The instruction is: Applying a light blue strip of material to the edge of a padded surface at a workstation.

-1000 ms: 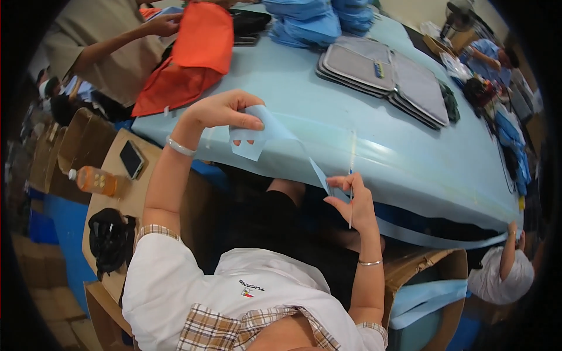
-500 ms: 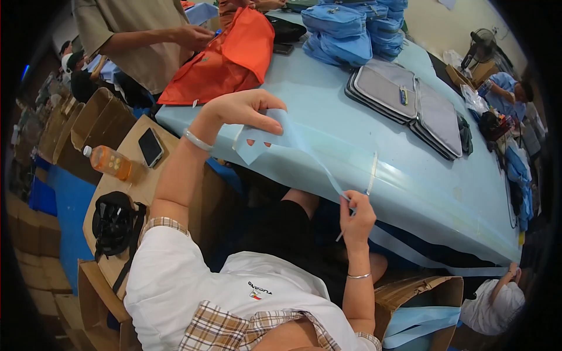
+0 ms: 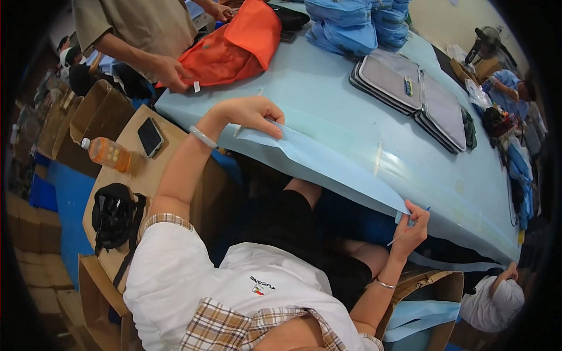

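A long light-blue fabric strip is stretched between my hands along the near edge of the table. My left hand is closed on its left end, thumb on top and fingers curled. At the other end, my right hand grips the strip's right end. A thin pen-like stick, pale at one tip and dark blue at the other, also sits in the right hand's fingers. Part of the strip hangs below the table edge over my lap.
Grey zip cases lie stacked on the table, near blue bags. Across from me a person's hands handle an orange bag. At left a board holds a phone, bottle and black pouch. A carton holds strips.
My right hand has moved right and slightly down, drawing the folded strip out flat and long. My left hand stays nearly in place. The other person's near hand has shifted down along the orange bag.
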{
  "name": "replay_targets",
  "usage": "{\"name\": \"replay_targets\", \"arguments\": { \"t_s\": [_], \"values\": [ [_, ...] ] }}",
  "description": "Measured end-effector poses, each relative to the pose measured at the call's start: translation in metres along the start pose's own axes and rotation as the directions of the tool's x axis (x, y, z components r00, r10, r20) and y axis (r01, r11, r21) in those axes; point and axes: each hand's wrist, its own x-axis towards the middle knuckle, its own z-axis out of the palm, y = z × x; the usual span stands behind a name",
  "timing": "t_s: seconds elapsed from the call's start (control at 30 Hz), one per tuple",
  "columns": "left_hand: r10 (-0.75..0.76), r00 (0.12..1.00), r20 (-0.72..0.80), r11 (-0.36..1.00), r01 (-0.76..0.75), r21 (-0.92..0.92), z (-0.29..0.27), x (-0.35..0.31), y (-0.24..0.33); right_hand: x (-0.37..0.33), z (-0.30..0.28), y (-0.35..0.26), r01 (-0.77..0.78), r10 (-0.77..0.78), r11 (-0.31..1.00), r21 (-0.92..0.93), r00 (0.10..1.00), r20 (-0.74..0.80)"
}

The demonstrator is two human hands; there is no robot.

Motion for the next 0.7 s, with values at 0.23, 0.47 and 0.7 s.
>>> {"name": "replay_targets", "arguments": {
  "t_s": [0.23, 0.47, 0.7],
  "values": [
    [-0.034, 0.999, 0.031, 0.988, 0.039, -0.147, 0.017, 0.009, 0.000, -0.006, -0.005, 0.017, -0.021, 0.021, 0.999, -0.040, 1.000, -0.008],
    [0.275, 0.941, -0.196, 0.959, -0.282, -0.006, 0.041, 0.012, -0.003, -0.009, -0.009, 0.019, -0.046, 0.045, 0.999, -0.003, 0.998, -0.053],
    [0.804, 0.533, -0.264, 0.404, -0.165, 0.900, 0.074, -0.007, 0.016, -0.038, -0.017, 0.047, 0.110, -0.112, 0.988, -0.109, 0.994, -0.013]
  ]
}}
